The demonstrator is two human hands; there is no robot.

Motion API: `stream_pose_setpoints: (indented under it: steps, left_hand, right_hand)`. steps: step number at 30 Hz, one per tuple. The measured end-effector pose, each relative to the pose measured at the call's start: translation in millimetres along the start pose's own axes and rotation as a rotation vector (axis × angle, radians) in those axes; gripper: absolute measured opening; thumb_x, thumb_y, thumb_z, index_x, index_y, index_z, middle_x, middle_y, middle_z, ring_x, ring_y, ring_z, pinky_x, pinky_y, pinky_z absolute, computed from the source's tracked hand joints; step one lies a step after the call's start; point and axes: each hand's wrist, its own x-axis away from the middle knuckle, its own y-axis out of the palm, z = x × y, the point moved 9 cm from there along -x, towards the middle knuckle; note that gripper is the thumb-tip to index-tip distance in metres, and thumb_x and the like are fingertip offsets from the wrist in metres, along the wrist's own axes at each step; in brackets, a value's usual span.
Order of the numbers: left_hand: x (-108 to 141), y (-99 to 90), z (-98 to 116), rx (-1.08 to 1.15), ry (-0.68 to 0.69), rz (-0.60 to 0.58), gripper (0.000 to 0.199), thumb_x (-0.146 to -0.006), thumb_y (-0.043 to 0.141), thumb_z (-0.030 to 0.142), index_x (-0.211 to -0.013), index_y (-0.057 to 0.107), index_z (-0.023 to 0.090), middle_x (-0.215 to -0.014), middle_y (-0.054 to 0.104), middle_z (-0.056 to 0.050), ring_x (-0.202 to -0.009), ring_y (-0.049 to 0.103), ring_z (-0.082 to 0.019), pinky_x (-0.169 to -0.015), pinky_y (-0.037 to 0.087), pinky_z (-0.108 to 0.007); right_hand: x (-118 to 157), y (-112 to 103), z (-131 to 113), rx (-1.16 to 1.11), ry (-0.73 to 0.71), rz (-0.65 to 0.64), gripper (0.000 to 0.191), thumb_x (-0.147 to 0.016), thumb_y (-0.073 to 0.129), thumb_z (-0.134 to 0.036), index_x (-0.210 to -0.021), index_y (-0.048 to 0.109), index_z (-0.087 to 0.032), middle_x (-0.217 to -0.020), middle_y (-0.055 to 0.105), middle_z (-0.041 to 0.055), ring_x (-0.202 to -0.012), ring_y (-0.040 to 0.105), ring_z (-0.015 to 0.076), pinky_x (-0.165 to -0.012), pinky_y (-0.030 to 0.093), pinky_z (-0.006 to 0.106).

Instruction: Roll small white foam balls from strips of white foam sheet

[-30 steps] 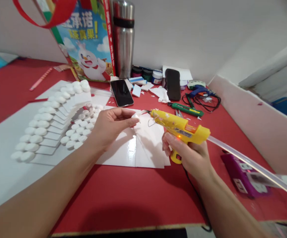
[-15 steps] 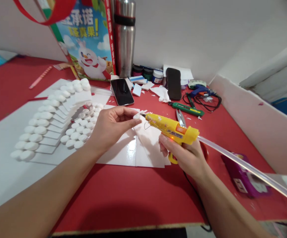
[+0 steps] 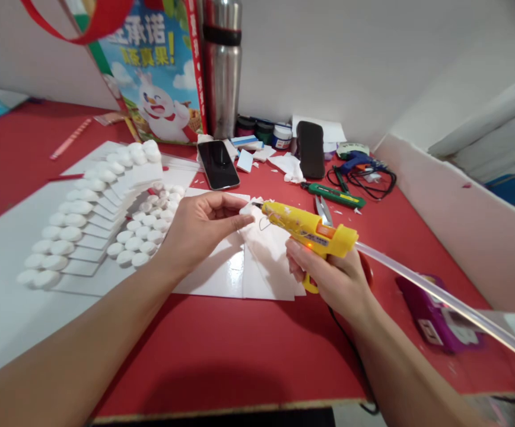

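My right hand (image 3: 328,270) is wrapped round a yellow glue gun (image 3: 302,225), with a long clear glue stick (image 3: 439,299) coming out of its back. The gun's nozzle points left at a small white piece (image 3: 247,209), which my left hand (image 3: 204,228) pinches between thumb and fingers. Nozzle and piece are very close; whether they touch is unclear. Below lie white sheets (image 3: 213,276). To the left, rows of white discs (image 3: 64,247) line a fan of white strips (image 3: 89,253), beside a cluster of smaller white discs (image 3: 136,244).
Behind stand a colourful box (image 3: 159,89), a steel flask (image 3: 223,77) and paint jars (image 3: 282,136). Two phones (image 3: 218,165) lie near paper scraps (image 3: 287,164). A green cutter (image 3: 335,195), scissors (image 3: 324,210) and coiled black cable (image 3: 388,184) are at the right, with a purple case (image 3: 431,320) nearer.
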Motion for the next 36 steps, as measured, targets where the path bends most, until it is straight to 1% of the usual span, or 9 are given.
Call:
stream_pose_setpoints:
  steps: [9, 16, 19, 22, 26, 31, 36]
  left_hand:
    - [-1.2, -1.6, -2.1, 0.027, 0.013, -0.004, 0.030, -0.069, 0.093, 0.030, -0.093, 0.081, 0.018, -0.090, 0.081, -0.004, -0.080, 0.074, -0.015, -0.077, 0.059, -0.026]
    - [-0.7, -2.7, -5.6, 0.045, -0.051, 0.016, 0.034, -0.067, 0.093, 0.033, -0.094, 0.080, 0.017, -0.092, 0.080, -0.005, -0.082, 0.072, -0.016, -0.081, 0.058, -0.029]
    - [-0.5, -1.8, -5.4, 0.058, -0.068, 0.018, 0.034, -0.066, 0.094, 0.033, -0.093, 0.080, 0.016, -0.091, 0.080, -0.006, -0.080, 0.072, -0.016, -0.080, 0.058, -0.030]
    - [-1.3, -1.0, -7.9, 0.107, -0.093, 0.020, 0.035, -0.064, 0.094, 0.031, -0.091, 0.079, 0.015, -0.086, 0.079, -0.006, -0.074, 0.070, -0.015, -0.078, 0.058, -0.030]
    - [-2.0, 0.7, -14.1, 0.190, -0.167, 0.027, 0.034, -0.060, 0.096, 0.028, -0.085, 0.078, 0.015, -0.079, 0.077, -0.004, -0.069, 0.069, -0.014, -0.076, 0.058, -0.031]
    - [-2.3, 0.6, -13.1, 0.247, -0.206, 0.060, 0.036, -0.054, 0.098, 0.027, -0.080, 0.077, 0.013, -0.072, 0.075, -0.004, -0.065, 0.067, -0.013, -0.073, 0.056, -0.030]
    - [-2.3, 2.1, -13.7, 0.278, -0.233, 0.054, 0.037, -0.054, 0.099, 0.025, -0.080, 0.077, 0.012, -0.071, 0.075, -0.004, -0.063, 0.066, -0.012, -0.071, 0.056, -0.029]
  right_hand:
    - [-0.4, -2.5, -0.3, -0.008, -0.012, 0.004, 0.040, -0.095, 0.064, -0.049, -0.070, 0.058, -0.018, -0.060, 0.054, -0.0024, -0.052, 0.051, 0.0098, -0.047, 0.039, 0.024]
    - [0.5, 0.4, -0.1, -0.017, 0.007, -0.012, 0.040, -0.094, 0.066, -0.050, -0.071, 0.058, -0.018, -0.060, 0.053, -0.0022, -0.052, 0.050, 0.0104, -0.047, 0.039, 0.024]
    - [0.4, 2.4, 1.7, -0.004, 0.022, -0.027, 0.041, -0.094, 0.064, -0.051, -0.071, 0.060, -0.018, -0.059, 0.054, -0.0017, -0.051, 0.051, 0.0113, -0.047, 0.039, 0.025]
    - [0.0, 0.2, 0.5, 0.005, 0.002, -0.013, 0.041, -0.095, 0.064, -0.050, -0.069, 0.058, -0.019, -0.059, 0.054, -0.0018, -0.051, 0.051, 0.0110, -0.047, 0.039, 0.025]
    - [-0.7, -3.8, 0.9, -0.011, 0.000, 0.013, 0.040, -0.095, 0.064, -0.049, -0.070, 0.058, -0.019, -0.060, 0.054, -0.0020, -0.052, 0.050, 0.0104, -0.048, 0.039, 0.025]
    - [-1.0, -10.4, -1.1, -0.019, 0.000, 0.078, 0.038, -0.093, 0.067, -0.047, -0.069, 0.059, -0.019, -0.059, 0.055, -0.0018, -0.051, 0.052, 0.0113, -0.047, 0.040, 0.026]
    - [-1.8, -10.3, -7.0, -0.084, -0.021, 0.091, 0.030, -0.091, 0.068, -0.041, -0.072, 0.065, -0.018, -0.062, 0.061, 0.0000, -0.052, 0.054, 0.0121, -0.049, 0.042, 0.026]
